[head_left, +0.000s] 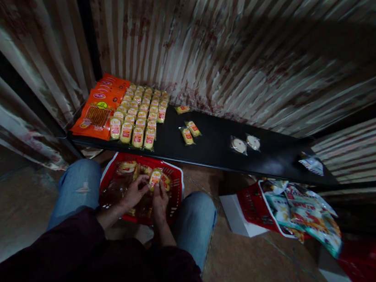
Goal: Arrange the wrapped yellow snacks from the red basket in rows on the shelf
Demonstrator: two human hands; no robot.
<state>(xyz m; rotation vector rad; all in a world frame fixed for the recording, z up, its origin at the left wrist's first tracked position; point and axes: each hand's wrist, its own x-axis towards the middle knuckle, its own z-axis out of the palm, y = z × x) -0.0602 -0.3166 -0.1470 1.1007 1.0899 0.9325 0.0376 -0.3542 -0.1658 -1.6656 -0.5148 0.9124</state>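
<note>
Between my fingertips, above a red basket (181, 184), is a small wrapped snack cake (155, 177) with a yellow body and an orange-red label. My left hand (135, 193) pinches its left side, and my right hand (160, 201) grips its lower right. More packaged snacks (126, 168) lie in the basket, partly hidden by my hands. On the black shelf (207, 150) ahead, similar wrapped cakes (137, 136) stand in tight rows. Orange snack bags (98, 109) lie overlapped to their left.
Loose wrapped cakes (187, 135), two round white packets (239, 145) and a blue-white packet (311, 164) lie along the shelf. A red basket of snack bags (303, 211) leans on a white box (242, 217) at right; another red basket (365, 270) stands beyond. Striped curtains (201, 36) hang behind.
</note>
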